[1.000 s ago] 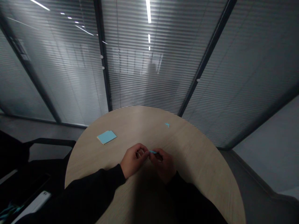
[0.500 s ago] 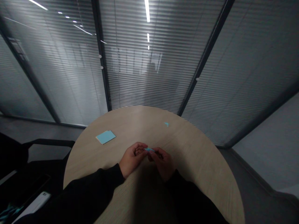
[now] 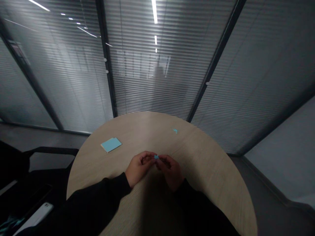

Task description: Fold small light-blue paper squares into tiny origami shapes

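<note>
1. Since only a speck of blue shows between the fingertips in the head view, the small blue paper piece point(image 3: 156, 157) appears to be folded or rolled down to a tight bit. I judge the work on it to be well along, but its exact shape is too small to make out.
2. What is left is hard to read. The piece is not set down; it is held just above the table point(image 3: 209, 170), near the middle and a little toward the near edge.
3. The left hand point(image 3: 139, 165) is curled, with thumb and forefinger pinched shut on the left side of the piece and the other fingers tucked in.
4. The right hand point(image 3: 169, 168) mirrors it, its fingertips closed on the right side of the same piece. The two hands meet at the tips, and both dark sleeves rest toward the near edge.
5. A blue note pad point(image 3: 111, 144) lies flat near the left edge of the table, well apart from the hands.
6. A tiny blue scrap point(image 3: 175, 130) lies toward the far edge, also untouched.
7. Off the table to the left are a dark chair point(image 3: 49, 152) and, low down, a white object point(image 3: 36, 214) that I cannot identify.
</note>
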Demonstrator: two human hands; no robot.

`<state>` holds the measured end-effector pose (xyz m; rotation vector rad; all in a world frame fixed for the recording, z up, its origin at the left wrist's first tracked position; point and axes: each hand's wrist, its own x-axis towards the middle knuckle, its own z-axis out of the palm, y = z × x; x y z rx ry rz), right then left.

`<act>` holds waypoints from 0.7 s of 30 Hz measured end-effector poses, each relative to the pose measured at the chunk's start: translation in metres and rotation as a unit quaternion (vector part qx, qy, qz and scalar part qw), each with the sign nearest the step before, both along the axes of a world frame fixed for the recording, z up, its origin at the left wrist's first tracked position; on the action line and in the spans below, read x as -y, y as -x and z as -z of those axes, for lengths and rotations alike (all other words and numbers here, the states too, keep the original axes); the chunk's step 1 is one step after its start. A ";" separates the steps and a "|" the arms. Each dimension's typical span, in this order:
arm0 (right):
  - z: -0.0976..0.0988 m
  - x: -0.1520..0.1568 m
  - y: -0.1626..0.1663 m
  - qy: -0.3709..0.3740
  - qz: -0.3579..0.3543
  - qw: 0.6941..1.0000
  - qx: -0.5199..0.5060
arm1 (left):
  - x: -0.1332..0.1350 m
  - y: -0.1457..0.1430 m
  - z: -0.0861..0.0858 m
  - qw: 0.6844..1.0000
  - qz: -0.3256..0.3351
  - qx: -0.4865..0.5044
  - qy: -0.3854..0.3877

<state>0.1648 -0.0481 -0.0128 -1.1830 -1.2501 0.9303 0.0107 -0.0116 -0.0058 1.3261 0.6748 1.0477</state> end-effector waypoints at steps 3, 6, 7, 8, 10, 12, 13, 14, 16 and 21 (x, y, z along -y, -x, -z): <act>-0.002 0.001 0.001 0.014 -0.004 1.000 -0.013 | -0.001 0.000 0.001 1.000 -0.007 -0.014 -0.019; -0.004 0.001 0.003 0.020 -0.006 0.999 -0.027 | -0.002 0.001 0.001 0.998 -0.023 -0.040 -0.043; -0.005 0.002 0.004 0.018 -0.004 0.999 -0.036 | -0.002 0.001 0.001 0.997 -0.029 -0.048 -0.050; -0.005 0.002 0.005 0.015 -0.001 0.999 -0.048 | -0.002 0.001 0.001 0.996 -0.035 -0.056 -0.057; -0.006 0.003 0.007 0.007 0.011 0.997 -0.074 | -0.001 0.001 0.000 0.993 -0.049 -0.072 -0.076; -0.006 0.003 0.008 0.001 0.018 0.996 -0.083 | -0.001 0.001 -0.001 0.987 -0.072 -0.095 -0.105; -0.006 0.004 0.009 -0.001 0.018 0.997 -0.079 | 0.000 0.002 -0.002 0.983 -0.083 -0.106 -0.122; -0.007 0.004 0.009 -0.004 0.016 0.997 -0.072 | 0.000 0.002 -0.003 0.980 -0.091 -0.115 -0.138; -0.008 0.005 0.009 -0.014 0.008 0.998 -0.060 | 0.001 0.003 -0.005 0.974 -0.092 -0.126 -0.163; -0.009 0.007 0.009 -0.022 -0.004 0.997 -0.069 | 0.001 0.004 -0.008 0.971 -0.085 -0.132 -0.179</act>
